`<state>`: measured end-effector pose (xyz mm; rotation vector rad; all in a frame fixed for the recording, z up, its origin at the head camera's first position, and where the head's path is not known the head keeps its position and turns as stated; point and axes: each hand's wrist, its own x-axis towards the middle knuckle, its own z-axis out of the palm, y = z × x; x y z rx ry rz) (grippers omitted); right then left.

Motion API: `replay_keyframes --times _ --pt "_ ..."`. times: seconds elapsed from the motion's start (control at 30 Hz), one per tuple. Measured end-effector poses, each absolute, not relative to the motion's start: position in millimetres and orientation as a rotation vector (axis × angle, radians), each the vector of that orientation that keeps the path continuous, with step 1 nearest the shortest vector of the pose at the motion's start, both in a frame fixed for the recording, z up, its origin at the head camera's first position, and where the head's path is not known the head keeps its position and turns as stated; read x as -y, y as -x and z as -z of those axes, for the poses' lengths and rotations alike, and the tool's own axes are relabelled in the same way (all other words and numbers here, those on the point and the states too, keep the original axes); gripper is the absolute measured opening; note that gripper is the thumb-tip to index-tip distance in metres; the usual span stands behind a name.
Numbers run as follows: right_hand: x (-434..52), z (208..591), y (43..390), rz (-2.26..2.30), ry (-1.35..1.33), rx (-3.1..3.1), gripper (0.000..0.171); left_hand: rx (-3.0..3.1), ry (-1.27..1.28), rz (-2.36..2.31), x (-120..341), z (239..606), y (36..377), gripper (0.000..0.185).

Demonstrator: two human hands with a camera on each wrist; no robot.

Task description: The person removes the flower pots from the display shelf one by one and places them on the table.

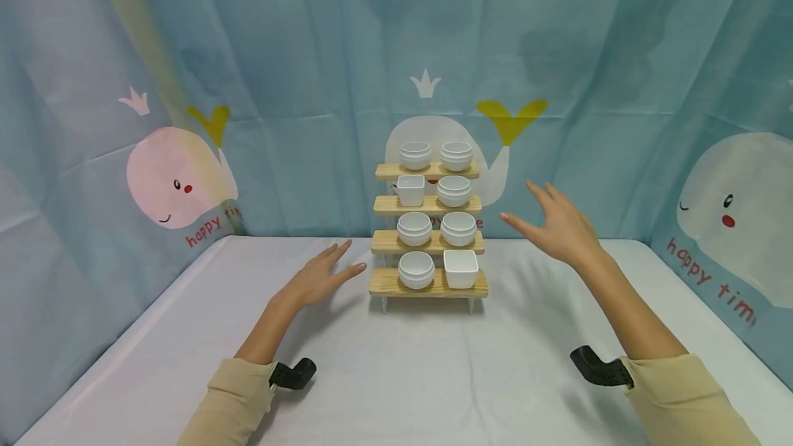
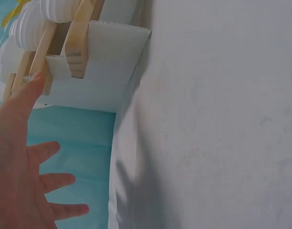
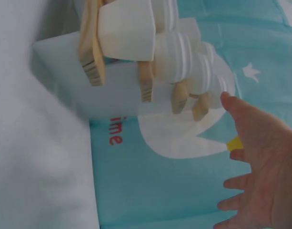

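A tiered stand with wooden shelves (image 1: 427, 283) and white side supports stands at mid-table in the head view. On each shelf sit two white vessels, mostly round ribbed bowls (image 1: 416, 270). A square white bowl (image 1: 461, 269) is at the right of the lowest shelf; a square white cup (image 1: 411, 190) is at the left of the third shelf up. My left hand (image 1: 317, 281), fingers spread, hovers left of the stand, holding nothing. To the right and higher, my right hand (image 1: 560, 226) also has spread fingers, apart from the stand and holding nothing.
A white cloth (image 1: 396, 377) covers the table. Blue curtains (image 1: 297, 54) printed with whales and lettering hang behind and at both sides. Each wrist carries a black device (image 1: 294, 373) below a beige sleeve (image 1: 235, 398).
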<state>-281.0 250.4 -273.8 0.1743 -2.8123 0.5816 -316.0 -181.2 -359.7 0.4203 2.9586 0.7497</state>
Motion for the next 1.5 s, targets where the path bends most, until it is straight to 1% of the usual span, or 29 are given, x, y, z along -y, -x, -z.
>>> replay_keyframes --times 0.2,0.5,0.73,1.03,1.3,1.5 --pt "-240 261 284 -0.634 -0.216 2.79 0.097 -2.903 -0.495 -0.846 177 361 319 0.087" --pt "-225 246 291 -0.688 -0.274 2.738 0.092 -2.82 -0.527 -0.942 169 357 315 0.081" --pt "-213 239 297 -0.743 -0.274 2.718 0.088 -2.665 -0.536 -1.191 167 358 313 0.068" --pt "-204 229 302 -0.801 -0.295 2.722 0.085 -2.55 -0.602 -1.348 166 358 311 0.054" --pt "-197 221 307 -0.8 -0.317 2.739 0.083 -2.373 -0.595 -1.469 164 360 312 0.053" --pt "-190 215 311 -0.841 -0.34 2.731 0.078 -2.282 -0.537 -1.542 163 362 313 0.053"
